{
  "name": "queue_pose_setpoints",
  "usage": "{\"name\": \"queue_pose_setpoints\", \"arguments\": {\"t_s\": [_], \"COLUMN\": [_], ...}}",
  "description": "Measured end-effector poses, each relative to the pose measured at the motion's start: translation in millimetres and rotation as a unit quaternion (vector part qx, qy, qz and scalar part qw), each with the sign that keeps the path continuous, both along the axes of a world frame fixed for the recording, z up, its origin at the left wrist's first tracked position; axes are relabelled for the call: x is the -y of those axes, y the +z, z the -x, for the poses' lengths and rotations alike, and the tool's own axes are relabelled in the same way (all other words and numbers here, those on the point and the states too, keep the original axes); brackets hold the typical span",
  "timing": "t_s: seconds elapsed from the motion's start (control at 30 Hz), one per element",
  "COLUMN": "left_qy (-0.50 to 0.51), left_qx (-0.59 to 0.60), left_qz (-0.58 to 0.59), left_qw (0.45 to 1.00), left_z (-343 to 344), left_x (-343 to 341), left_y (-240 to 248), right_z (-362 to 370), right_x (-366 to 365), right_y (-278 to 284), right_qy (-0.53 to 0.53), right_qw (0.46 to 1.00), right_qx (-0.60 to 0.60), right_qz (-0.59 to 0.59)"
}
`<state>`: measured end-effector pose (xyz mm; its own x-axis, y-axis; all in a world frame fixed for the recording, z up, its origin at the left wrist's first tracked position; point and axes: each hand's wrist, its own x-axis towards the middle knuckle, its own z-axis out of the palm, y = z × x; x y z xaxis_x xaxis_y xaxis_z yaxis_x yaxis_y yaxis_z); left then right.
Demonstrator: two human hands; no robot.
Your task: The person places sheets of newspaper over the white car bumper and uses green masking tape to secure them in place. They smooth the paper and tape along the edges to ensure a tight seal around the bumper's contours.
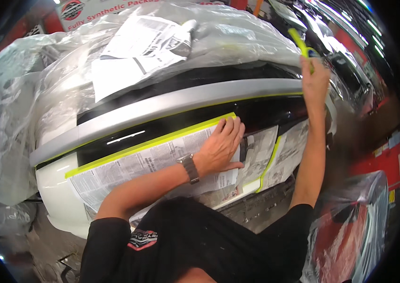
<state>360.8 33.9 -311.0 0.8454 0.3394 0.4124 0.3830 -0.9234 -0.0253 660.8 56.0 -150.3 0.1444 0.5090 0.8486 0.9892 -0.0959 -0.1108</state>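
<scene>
My left hand [222,145] lies flat with its fingers stretched out. They press near the end of a yellow masking tape strip [150,145] that runs along the top edge of a newspaper sheet [145,160]. That sheet covers the lower part of a car's black panel [171,123]. Raised at the far right, my right hand [316,78] is closed around a roll of yellow masking tape [311,53], with a length of tape sticking up from it. Between the hands runs a silver trim bar [186,99] above the black panel.
Clear plastic sheeting [237,37] drapes the car beyond the bar, with loose printed paper [134,52] on it. More newspaper [287,158] and a yellow tape line cover the panel's right side. Plastic-wrapped parts [346,231] stand at lower right.
</scene>
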Motion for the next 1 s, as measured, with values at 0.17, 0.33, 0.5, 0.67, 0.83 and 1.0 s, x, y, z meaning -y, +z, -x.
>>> {"name": "queue_pose_setpoints", "arguments": {"t_s": [0.17,0.33,0.5,0.67,0.83,1.0], "left_qy": [0.042,0.272,0.583,0.613,0.610,0.591], "left_qx": [0.078,0.079,0.159,0.292,0.332,0.388], "left_qz": [0.105,0.138,0.075,-0.001,-0.042,-0.027], "left_qw": [0.991,0.949,0.793,0.734,0.719,0.706], "left_z": [77.0,217.4,367.7,409.9,391.5,387.5], "left_x": [26.7,65.2,114.3,108.1,69.2,56.5], "left_y": [-15.4,-31.8,-73.9,-65.2,-41.2,-39.4], "right_z": [68.4,63.6,21.6,23.3,14.5,-3.8], "right_x": [-85.0,-125.5,-156.0,-160.6,-159.0,-145.5], "right_y": [-47.4,-85.0,-106.9,-106.2,-98.8,-109.7], "right_qy": [0.280,0.243,0.245,0.223,0.133,0.154], "right_qw": [0.949,0.921,0.894,0.919,0.923,0.948], "right_qx": [-0.044,-0.056,-0.060,-0.051,0.011,-0.001], "right_qz": [0.136,0.300,0.370,0.320,0.362,0.279]}}
